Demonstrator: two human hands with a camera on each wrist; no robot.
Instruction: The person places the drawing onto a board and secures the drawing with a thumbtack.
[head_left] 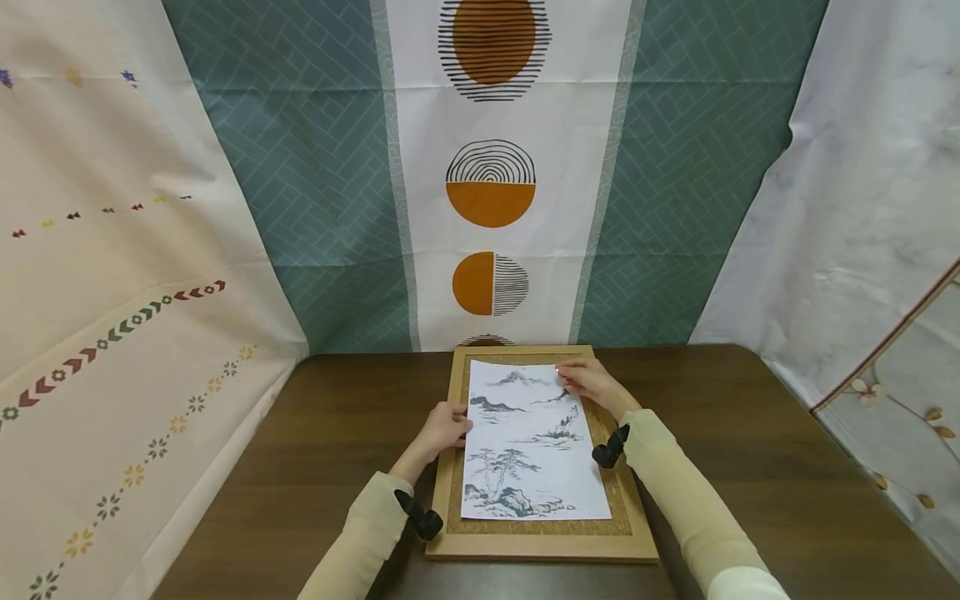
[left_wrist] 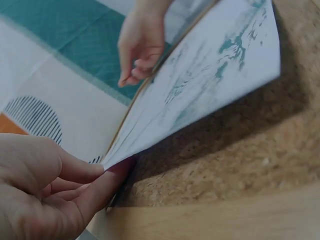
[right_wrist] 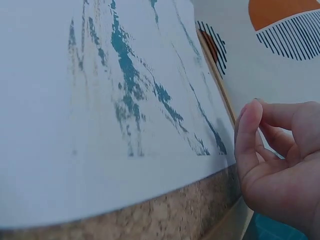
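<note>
A white sheet of paper [head_left: 525, 437] printed with ink landscape scenes lies over a wood-framed cork board [head_left: 542, 547]. My left hand [head_left: 444, 429] pinches the sheet's left edge between thumb and forefinger; in the left wrist view the nearby paper [left_wrist: 200, 95] is lifted off the cork. At the sheet's upper right corner is my right hand [head_left: 592, 385]. Its thumb and forefinger pinch a tiny object, mostly hidden by the fingertips [right_wrist: 252, 111]. In the right wrist view, this hand sits just beyond the paper's edge, above the board's frame.
Beneath the board is a dark brown wooden table [head_left: 360, 433]. A patterned cloth [head_left: 491, 125] with orange circles hangs behind it. Cream embroidered fabric [head_left: 150, 350] is on the left, and pale marbled fabric [head_left: 847, 208] on the right.
</note>
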